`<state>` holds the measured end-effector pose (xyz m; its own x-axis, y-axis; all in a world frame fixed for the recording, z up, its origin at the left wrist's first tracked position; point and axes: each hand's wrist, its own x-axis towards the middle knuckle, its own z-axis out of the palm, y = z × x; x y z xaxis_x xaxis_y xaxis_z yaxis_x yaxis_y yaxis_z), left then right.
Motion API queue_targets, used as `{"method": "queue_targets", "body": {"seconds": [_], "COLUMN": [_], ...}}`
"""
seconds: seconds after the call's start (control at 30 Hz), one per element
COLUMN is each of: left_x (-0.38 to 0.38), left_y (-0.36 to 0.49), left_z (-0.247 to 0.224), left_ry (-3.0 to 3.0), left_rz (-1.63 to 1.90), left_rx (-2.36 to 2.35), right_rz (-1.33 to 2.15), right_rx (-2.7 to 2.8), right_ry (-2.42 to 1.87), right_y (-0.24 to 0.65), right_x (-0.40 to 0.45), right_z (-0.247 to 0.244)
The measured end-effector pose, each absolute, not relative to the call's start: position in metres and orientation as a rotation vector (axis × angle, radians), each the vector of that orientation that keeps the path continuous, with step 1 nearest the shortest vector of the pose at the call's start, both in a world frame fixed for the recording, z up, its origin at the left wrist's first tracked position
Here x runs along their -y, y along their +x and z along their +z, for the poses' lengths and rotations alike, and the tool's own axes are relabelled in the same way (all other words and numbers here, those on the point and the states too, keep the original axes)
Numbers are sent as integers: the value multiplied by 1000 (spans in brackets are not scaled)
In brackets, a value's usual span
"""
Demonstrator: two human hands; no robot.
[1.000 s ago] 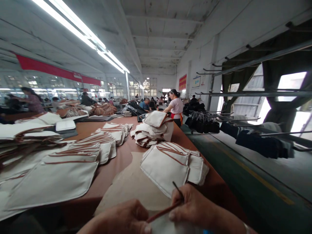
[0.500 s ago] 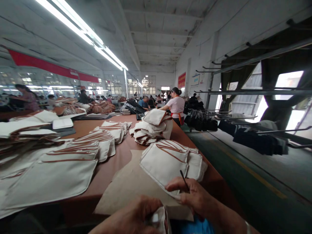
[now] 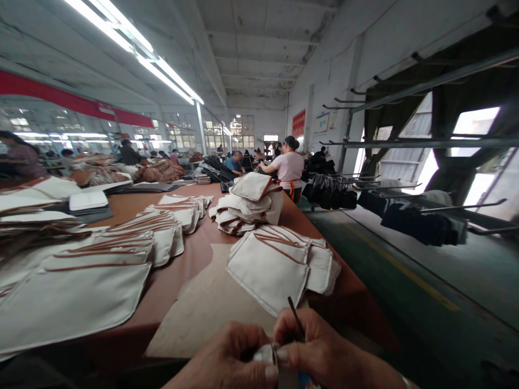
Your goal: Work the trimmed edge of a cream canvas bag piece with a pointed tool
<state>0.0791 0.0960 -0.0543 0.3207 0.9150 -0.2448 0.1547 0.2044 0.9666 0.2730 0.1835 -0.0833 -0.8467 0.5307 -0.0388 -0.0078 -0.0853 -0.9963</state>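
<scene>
At the bottom of the view, my left hand (image 3: 233, 356) is closed on a cream fabric piece (image 3: 265, 354), its fingers pinching the edge. Close beside it, my right hand (image 3: 324, 346) is closed too, with a thin dark stick-like tool (image 3: 295, 314) rising between its fingers; the tool's lower end is hidden. The right thumb and fingertips meet the fabric where both hands come together. Just beyond lie overlapping cream fabric panels (image 3: 267, 265) with brown edging, partly on a sheet of brown paper (image 3: 203, 308).
More brown-trimmed cream panels (image 3: 97, 292) spread along the left of the brown table (image 3: 194, 259). A taller fabric pile (image 3: 247, 210) stands farther back. A co-worker in a pink shirt (image 3: 290, 167) stands beyond it. Metal racks with dark items (image 3: 417, 221) line the right side.
My right hand has come down and left from the panels to meet my left hand at the held fabric. The view has shifted slightly, so the scene sits lower-left to higher-left.
</scene>
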Motion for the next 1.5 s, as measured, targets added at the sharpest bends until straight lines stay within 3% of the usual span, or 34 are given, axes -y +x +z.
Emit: {"method": "queue_targets", "body": {"seconds": [0.23, 0.53, 0.83, 1.07, 1.2, 1.37, 1.5], "left_x": [-108, -112, -107, -103, -99, -103, -107], "left_y": [81, 84, 99, 87, 80, 76, 76], "left_z": [-69, -86, -78, -77, -81, -89, -97], "left_ry": [1179, 1292, 1470, 1185, 871, 864, 884], "left_rz": [733, 721, 718, 763, 996, 750, 785], "left_rx": [-1192, -1414, -1607, -1179, -1192, -1171, -1227], "right_rz": [2258, 1936, 2000, 1647, 1743, 1880, 1902], "right_rx": [1611, 1867, 1700, 1818, 1745, 1637, 1609], "right_ry": [-651, -777, -970, -913, -870, -889, -891], "right_y": [270, 267, 261, 266, 271, 272, 272], "right_x": [-184, -185, -178, -171, -168, -168, -169], "right_z": [-93, -85, -98, -91, -94, -96, -95]}}
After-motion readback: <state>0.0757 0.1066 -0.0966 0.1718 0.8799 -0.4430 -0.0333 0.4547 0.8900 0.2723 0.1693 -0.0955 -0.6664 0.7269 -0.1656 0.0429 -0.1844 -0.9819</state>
